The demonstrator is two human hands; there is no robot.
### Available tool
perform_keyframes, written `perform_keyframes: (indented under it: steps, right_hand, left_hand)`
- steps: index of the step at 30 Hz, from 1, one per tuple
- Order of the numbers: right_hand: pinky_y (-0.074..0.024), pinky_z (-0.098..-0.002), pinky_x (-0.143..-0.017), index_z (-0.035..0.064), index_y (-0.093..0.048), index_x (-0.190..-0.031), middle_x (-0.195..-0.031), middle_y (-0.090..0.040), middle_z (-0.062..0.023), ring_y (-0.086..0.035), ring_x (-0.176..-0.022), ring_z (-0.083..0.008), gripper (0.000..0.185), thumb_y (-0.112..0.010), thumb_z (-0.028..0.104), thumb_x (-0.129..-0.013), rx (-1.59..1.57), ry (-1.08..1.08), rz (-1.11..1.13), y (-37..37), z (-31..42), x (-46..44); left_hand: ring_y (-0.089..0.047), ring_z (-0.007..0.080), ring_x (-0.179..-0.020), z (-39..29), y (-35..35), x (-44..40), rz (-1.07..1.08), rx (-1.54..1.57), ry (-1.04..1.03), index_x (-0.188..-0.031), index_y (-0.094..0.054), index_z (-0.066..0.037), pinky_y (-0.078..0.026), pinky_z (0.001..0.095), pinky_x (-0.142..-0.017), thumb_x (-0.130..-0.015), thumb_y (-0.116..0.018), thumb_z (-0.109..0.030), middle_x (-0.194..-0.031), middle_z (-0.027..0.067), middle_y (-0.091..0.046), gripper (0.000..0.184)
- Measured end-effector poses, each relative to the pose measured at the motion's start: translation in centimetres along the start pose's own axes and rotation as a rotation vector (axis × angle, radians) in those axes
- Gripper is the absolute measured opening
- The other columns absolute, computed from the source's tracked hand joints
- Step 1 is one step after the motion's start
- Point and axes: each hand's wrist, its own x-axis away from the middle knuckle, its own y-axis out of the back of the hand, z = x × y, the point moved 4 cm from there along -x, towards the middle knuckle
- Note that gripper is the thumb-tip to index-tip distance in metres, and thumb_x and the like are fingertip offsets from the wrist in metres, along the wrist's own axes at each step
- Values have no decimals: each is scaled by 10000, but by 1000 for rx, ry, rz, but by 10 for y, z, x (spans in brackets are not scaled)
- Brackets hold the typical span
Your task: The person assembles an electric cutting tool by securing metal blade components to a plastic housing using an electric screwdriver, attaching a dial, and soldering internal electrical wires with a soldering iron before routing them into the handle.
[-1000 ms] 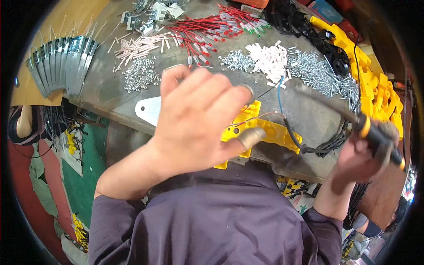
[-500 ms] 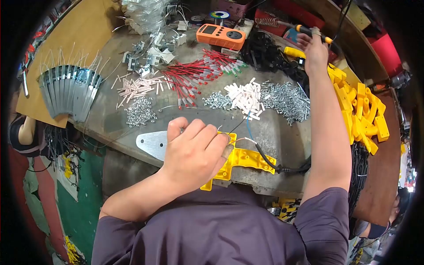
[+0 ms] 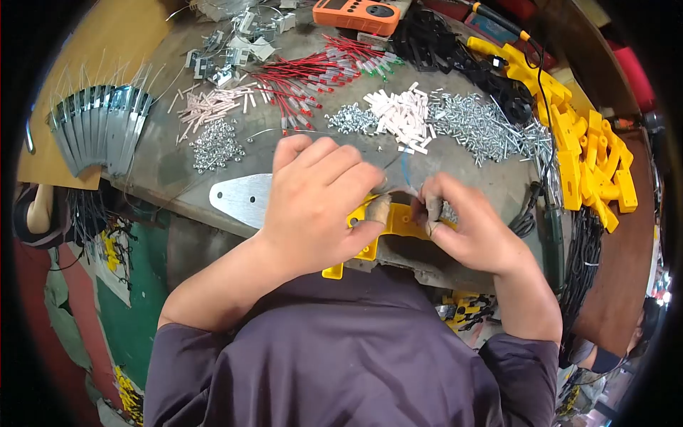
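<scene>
A yellow plastic handle half (image 3: 407,222) lies open at the bench's front edge, partly under both hands. A silver metal plate (image 3: 240,200) with holes sticks out to the left, beneath my left hand (image 3: 320,203). My left thumb and forefinger are pinched together over the handle half on a thin wire; the fingertips are blurred. My right hand (image 3: 466,222) has closed at the handle's right end, around where the black cord's wires come in; its fingers hide most of the cord. A thin blue wire (image 3: 405,167) rises between the hands.
Behind the hands lie piles of nuts (image 3: 217,146), white sleeves (image 3: 402,117), screws (image 3: 473,128) and red-wired lamps (image 3: 306,75). An orange multimeter (image 3: 356,16) stands at the back. Yellow handle parts (image 3: 590,160) are heaped right, below a soldering iron (image 3: 498,19); metal blades (image 3: 103,128) fan out left.
My right hand has left the soldering iron at the back right and come down to the handle half. My left hand stays over the handle half. The view has tilted downward.
</scene>
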Motion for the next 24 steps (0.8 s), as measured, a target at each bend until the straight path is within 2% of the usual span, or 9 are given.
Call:
perform_keyframes:
  steps: [2,5,8,10,12,13,16,18,24]
  right_hand:
    - [-467,-329,-729,30,-470,-963,-842,-569,-82,-583,-795,-204,168,-532,19,-807,-117,29,-44,-5,1,6]
    - [-431,-251,-693,50,-441,-1029,-918,-459,-25,-462,-812,-88,247,-503,-28,-803,-637,-250,-1,-8,11,7]
    - [-422,-260,-691,43,-453,-1058,-903,-454,-9,-444,-791,-83,289,-509,-68,-798,-837,-70,-76,-2,11,2]
    - [-412,-280,-680,30,-495,-1042,-883,-459,-38,-457,-760,-128,290,-547,-81,-780,-670,-6,-144,-3,23,-3]
    - [-408,-321,-668,21,-538,-992,-880,-471,-99,-481,-743,-215,255,-583,-72,-758,140,148,-184,-7,32,-4]
    - [-410,-343,-641,13,-552,-944,-871,-472,-140,-493,-733,-286,228,-591,-85,-742,171,160,-244,-11,32,-4]
    - [-423,-350,-620,5,-553,-934,-840,-477,-124,-514,-723,-297,223,-562,-115,-746,126,154,-293,-13,30,-6]
    - [-436,-329,-594,-4,-557,-915,-817,-493,-110,-539,-690,-272,188,-563,-109,-760,166,168,-300,-15,33,-7]
    - [-453,-303,-568,-10,-606,-882,-749,-581,-100,-583,-629,-196,116,-624,-60,-779,-155,31,-334,-27,13,-9]
  left_hand:
    - [-530,256,-713,-11,-10,-5,-39,175,5,-845,-521,-90,-377,380,-690,-570,-719,-36,-789,64,-557,344]
    - [-564,291,-748,-22,-17,-7,-68,377,-64,-922,-484,-76,-425,389,-655,-546,-723,36,-857,102,-575,459]
    - [-579,310,-738,-23,-16,-3,-39,433,-166,-930,-457,-71,-461,383,-649,-547,-727,78,-907,122,-587,492]
    - [-584,312,-740,-16,-16,7,-105,448,-111,-921,-450,-78,-476,387,-667,-555,-727,87,-919,126,-587,487]
    - [-592,316,-767,-11,-13,17,-116,481,-48,-925,-505,-52,-482,380,-676,-592,-725,68,-920,132,-591,416]
    - [-594,317,-777,-8,-11,21,-72,367,-5,-926,-540,-36,-483,374,-684,-618,-728,46,-927,136,-593,370]
    - [-602,308,-803,-2,-6,28,-34,219,115,-927,-621,-10,-486,345,-696,-685,-725,-5,-936,142,-604,264]
    - [-606,292,-794,8,-8,38,-4,346,243,-918,-619,-24,-485,336,-693,-692,-718,0,-916,131,-610,248]
    - [-604,280,-772,14,-10,45,21,368,215,-923,-623,-28,-482,330,-681,-693,-720,6,-876,117,-605,252]
